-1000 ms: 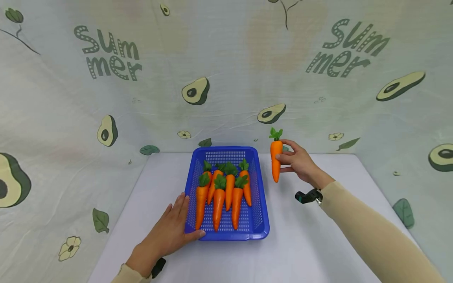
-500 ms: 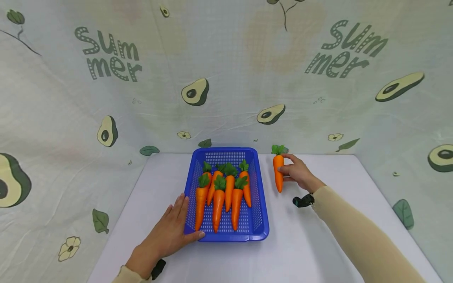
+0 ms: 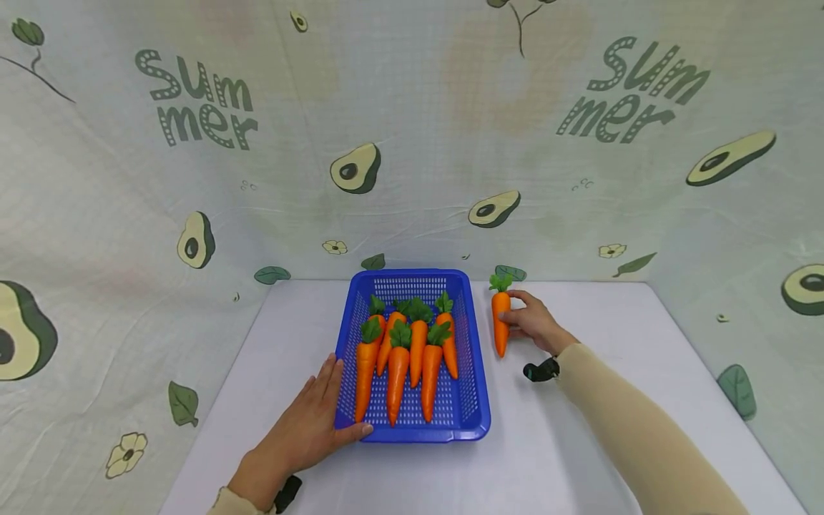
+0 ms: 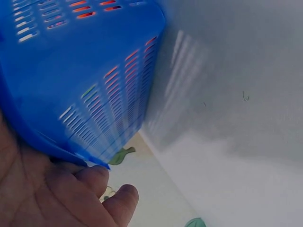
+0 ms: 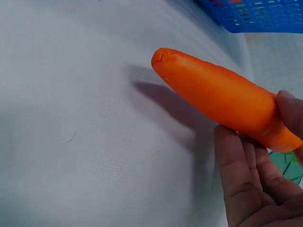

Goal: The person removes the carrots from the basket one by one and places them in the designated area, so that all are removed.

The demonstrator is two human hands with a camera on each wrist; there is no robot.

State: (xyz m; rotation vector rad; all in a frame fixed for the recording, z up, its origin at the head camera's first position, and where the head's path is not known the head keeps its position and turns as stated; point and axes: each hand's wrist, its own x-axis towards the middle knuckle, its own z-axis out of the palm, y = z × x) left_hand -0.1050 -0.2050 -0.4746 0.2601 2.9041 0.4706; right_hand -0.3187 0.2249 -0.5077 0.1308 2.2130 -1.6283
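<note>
My right hand (image 3: 536,322) pinches an orange carrot (image 3: 500,323) with a green leafy top, just right of the blue basket (image 3: 481,386). In the right wrist view the carrot (image 5: 218,92) is between thumb and fingers, its tip pointing away and its shadow falling on the table. My left hand (image 3: 305,422) rests with straight fingers on the basket's left rim near the front corner, the thumb over the front rim. In the left wrist view, that hand (image 4: 57,196) touches the rim from outside. Several carrots (image 3: 398,375) lie in the basket, leafy ends toward the back.
The basket stands on a white table (image 3: 566,443). Behind and at both sides hangs a pale cloth (image 3: 418,107) printed with avocados and lettering. The table's back edge meets the cloth close behind the basket.
My right hand has lowered the carrot toward the table and drawn it slightly nearer to me. The left hand and the basket stay where they were.
</note>
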